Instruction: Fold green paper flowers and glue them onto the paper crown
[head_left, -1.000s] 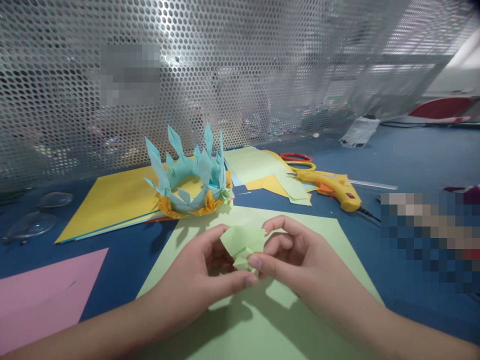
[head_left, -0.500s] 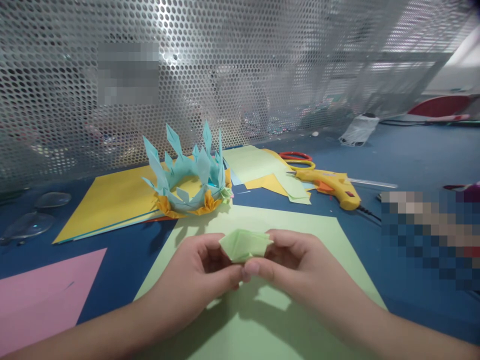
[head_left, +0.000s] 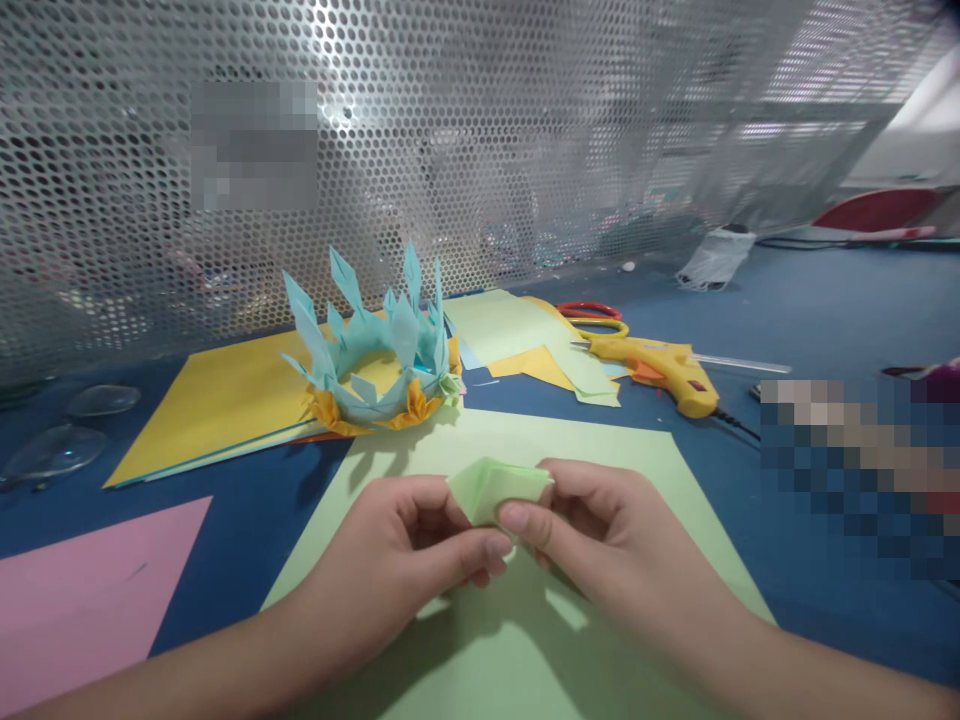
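Between my two hands is a small piece of folded light green paper (head_left: 501,486), held above a large light green sheet (head_left: 600,450). My left hand (head_left: 416,540) has its fingers closed around the left and lower side of the piece. With its thumb pressed on the front, my right hand (head_left: 600,520) pinches the right side. Some fingertips are hidden behind the paper. Just beyond, a light blue paper crown (head_left: 375,340) with tall pointed pieces and orange folded flowers stands on the table.
A yellow hot glue gun (head_left: 660,365) lies on the right, in front of scissors (head_left: 600,325). Yellow paper (head_left: 210,400) is under the crown. At the left are pink paper (head_left: 97,590) and glasses (head_left: 60,450). A perforated metal panel (head_left: 420,150) rises behind.
My right thumb has moved up onto the front of the folded paper. The paper has turned slightly and shifted a little right. The left thumb sits a bit farther right.
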